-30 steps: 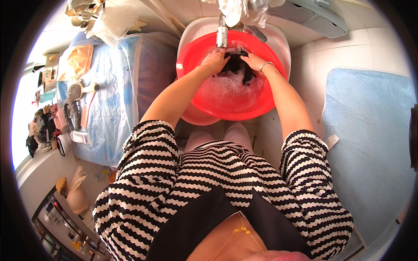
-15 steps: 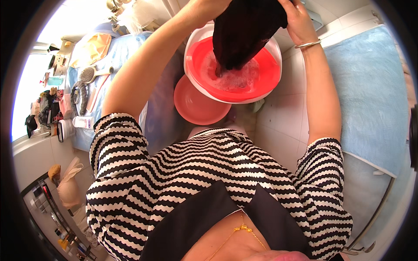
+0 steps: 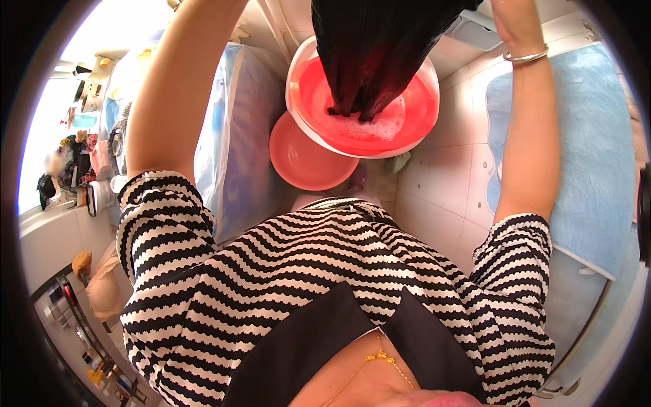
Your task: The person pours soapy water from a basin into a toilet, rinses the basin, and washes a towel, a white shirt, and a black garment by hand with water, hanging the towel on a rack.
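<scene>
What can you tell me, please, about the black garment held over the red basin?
The black garment is a dark, finely pleated or ribbed fabric that looks wet. It hangs straight down from above the top edge of the picture, where the hands holding it are out of view. Its lower edge tapers into two points that dip into the soapy, foamy water in the red basin. Light shows reddish through its lower part. Only the water touches it in view.

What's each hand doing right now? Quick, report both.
Left hand: out of view above the frame; cannot be told.
Right hand: mostly out of view above the bracelet; grip on the black cloth cannot be told.
</scene>
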{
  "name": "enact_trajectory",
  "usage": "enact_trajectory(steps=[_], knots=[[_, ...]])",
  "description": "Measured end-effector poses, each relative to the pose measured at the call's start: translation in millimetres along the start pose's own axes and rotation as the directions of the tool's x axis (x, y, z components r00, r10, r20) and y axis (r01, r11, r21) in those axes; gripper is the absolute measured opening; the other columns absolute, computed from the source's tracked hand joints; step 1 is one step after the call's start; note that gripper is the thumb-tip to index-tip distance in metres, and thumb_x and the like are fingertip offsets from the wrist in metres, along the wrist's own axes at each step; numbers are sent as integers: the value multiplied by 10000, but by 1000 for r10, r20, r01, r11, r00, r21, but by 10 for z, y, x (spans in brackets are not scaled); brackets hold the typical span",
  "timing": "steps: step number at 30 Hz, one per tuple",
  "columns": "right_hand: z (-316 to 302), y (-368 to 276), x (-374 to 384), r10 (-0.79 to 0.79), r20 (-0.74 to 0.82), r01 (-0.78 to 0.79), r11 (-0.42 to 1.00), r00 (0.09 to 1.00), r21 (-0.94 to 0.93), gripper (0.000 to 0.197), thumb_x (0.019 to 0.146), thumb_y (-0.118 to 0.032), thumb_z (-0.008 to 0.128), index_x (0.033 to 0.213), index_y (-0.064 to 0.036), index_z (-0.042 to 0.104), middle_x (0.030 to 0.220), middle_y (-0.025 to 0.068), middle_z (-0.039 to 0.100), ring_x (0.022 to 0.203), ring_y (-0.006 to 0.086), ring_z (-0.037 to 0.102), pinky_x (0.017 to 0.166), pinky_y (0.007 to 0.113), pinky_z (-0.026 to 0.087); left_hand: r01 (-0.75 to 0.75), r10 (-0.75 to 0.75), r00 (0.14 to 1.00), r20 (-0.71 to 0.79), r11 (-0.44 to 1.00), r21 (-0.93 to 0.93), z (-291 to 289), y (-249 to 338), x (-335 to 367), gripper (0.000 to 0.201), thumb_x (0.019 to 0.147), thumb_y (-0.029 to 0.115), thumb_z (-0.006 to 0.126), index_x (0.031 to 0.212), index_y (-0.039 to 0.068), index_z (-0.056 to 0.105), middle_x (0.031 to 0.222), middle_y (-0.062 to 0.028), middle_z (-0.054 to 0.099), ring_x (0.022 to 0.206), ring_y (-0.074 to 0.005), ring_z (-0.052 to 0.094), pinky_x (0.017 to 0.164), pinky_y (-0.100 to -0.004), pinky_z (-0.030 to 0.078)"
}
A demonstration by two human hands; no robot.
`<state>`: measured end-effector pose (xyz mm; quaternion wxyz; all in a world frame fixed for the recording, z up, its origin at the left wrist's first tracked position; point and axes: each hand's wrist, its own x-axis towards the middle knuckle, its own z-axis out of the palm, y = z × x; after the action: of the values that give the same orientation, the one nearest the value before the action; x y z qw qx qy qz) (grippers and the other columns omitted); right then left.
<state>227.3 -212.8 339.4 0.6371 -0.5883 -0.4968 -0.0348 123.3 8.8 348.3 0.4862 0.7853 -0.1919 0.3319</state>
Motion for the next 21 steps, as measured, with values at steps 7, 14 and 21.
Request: enact_trajectory(steps=[7, 14, 21], knots=[[213, 2041, -1672, 432, 238, -293, 840, 870, -456, 346, 753, -133, 735, 1024, -19, 551, 945, 115, 619, 890, 230, 601, 830, 320, 466, 364, -546, 560, 623, 838, 407, 809, -1568, -1826, 405, 764, 249, 690, 1056, -12, 588, 957, -177, 649, 910, -277, 631, 806, -384, 493], [991, 2808, -2679, 863, 467, -233, 502, 190, -833, 619, 709, -106, 690, 1270, -100, 430, 1315, 241, 412, 1204, 437, 435, 1008, 441, 392, 175, -929, 238, 283, 328, 928, 2067, -2279, -3066, 290, 884, 184, 507, 1117, 40, 604, 1159, -175, 610, 1051, -346, 612, 867, -411, 502], [1036, 3527, -3157, 820, 462, 57, 472, 339, -880, 404, 892, -189, 485, 1260, -22, 507, 1318, 277, 453, 1230, 443, 433, 1014, 483, 380, 150, -938, 164, 306, 330, 932, 2191, -2567, -2856, 293, 902, 192, 484, 1125, 68, 628, 1169, -162, 617, 1045, -291, 623, 812, -405, 518]])
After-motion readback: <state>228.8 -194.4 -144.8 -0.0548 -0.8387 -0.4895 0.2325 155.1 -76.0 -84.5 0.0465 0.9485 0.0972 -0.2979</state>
